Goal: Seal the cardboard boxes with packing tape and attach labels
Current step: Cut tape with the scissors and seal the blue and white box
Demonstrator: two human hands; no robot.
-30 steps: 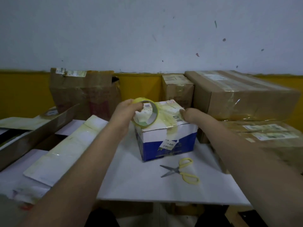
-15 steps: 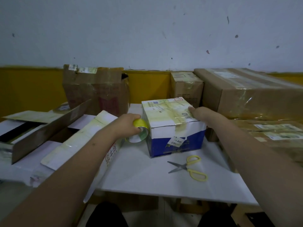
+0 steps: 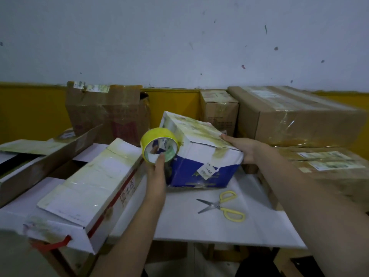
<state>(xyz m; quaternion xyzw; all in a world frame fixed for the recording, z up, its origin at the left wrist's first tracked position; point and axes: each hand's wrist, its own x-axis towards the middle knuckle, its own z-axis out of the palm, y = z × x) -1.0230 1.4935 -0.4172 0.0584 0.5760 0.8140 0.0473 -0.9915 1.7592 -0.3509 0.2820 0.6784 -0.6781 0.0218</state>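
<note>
Two bare hands work at a blue-and-white box (image 3: 201, 156) in the middle of a white table (image 3: 199, 222). The left hand (image 3: 157, 172) holds a yellow tape roll (image 3: 159, 144), one finger hooked up into the core, pressing the roll against the box's left face. The right hand (image 3: 242, 147) grips the box's right upper edge, thumb lying on the top and the other fingers wrapped down the side. The box sits tilted, its top sloping down toward the right, with its lower front edge on the table; yellowish tape already crosses its top, and a small white label (image 3: 207, 169) is stuck on its front face.

Just in front of the box, a pair of yellow-handled scissors (image 3: 223, 206) lies on the table with its blades apart. To the left, a long white carton with a red stripe (image 3: 93, 182) rests at an angle, near the left wrist. Behind it stands an open brown carton (image 3: 105, 110). To the right of the tilted box, a large brown taped box (image 3: 295, 114) sits on top of another labelled brown box (image 3: 327, 166), and a smaller brown box (image 3: 218, 110) stands against the yellow-and-white wall (image 3: 179, 47).
</note>
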